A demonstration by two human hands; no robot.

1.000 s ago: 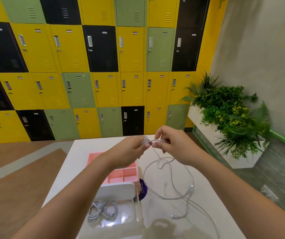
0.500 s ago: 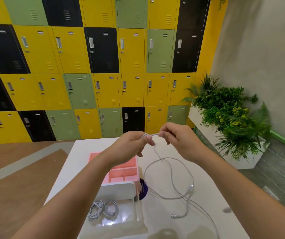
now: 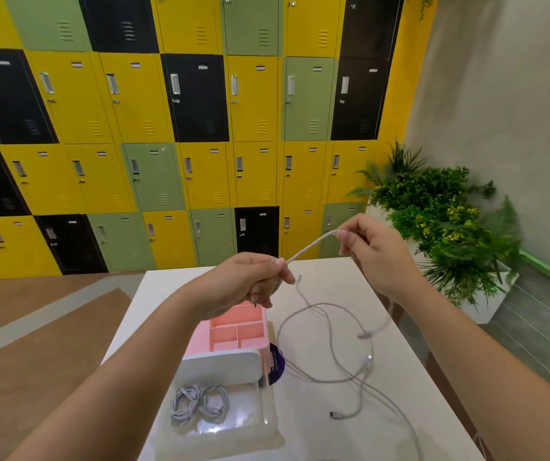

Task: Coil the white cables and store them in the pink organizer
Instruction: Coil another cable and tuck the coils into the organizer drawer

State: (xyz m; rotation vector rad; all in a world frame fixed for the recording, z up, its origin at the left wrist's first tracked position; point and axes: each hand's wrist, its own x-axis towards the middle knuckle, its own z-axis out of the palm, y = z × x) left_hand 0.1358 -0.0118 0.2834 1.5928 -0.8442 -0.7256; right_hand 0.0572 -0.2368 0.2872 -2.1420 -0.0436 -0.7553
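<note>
A white cable point(image 3: 310, 247) is stretched taut in the air between my two hands. My left hand point(image 3: 247, 282) grips it with curled fingers above the pink organizer point(image 3: 233, 331). Higher and to the right, my right hand point(image 3: 371, 251) pinches the cable's other part. The rest of the cable hangs down in loose loops point(image 3: 333, 344) onto the white table point(image 3: 317, 420). Two coiled cables point(image 3: 198, 402) lie in the clear front tray of the organizer.
A dark purple round object point(image 3: 276, 364) lies right of the organizer. Loose cable ends and a plug point(image 3: 335, 414) trail toward the table's near right. A planter with green plants point(image 3: 440, 224) stands beyond the right edge. Lockers cover the far wall.
My hands were close together and have pulled apart. The right hand rose up and to the right, drawing the cable taut. The hanging loops shifted on the table.
</note>
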